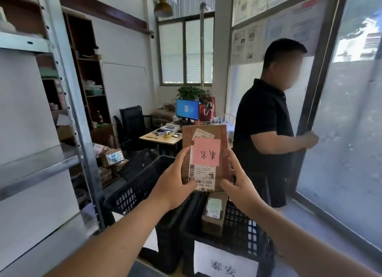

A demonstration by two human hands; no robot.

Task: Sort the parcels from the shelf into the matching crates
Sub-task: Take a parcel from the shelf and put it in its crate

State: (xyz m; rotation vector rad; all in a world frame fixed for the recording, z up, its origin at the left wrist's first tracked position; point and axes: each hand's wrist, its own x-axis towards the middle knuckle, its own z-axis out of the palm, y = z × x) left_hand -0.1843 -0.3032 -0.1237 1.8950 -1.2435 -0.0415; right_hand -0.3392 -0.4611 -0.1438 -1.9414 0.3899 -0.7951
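Note:
I hold a brown cardboard parcel (206,138) up in front of me with both hands. It carries a pink handwritten note and white barcode labels. My left hand (172,183) grips its lower left edge, thumb on the front. My right hand (237,182) grips its lower right edge. Below the parcel stand black mesh crates. The right crate (244,229) has a white sign with black characters and holds a small brown box (214,212). The left crate (142,185) stands beside it; its inside is dark.
A grey metal shelf (68,103) fills the left side, with more parcels (111,156) stacked on the floor behind it. A person in a black shirt (266,132) stands right of the crates, a hand on the sliding glass door (343,115). A desk (163,138) with a monitor stands behind.

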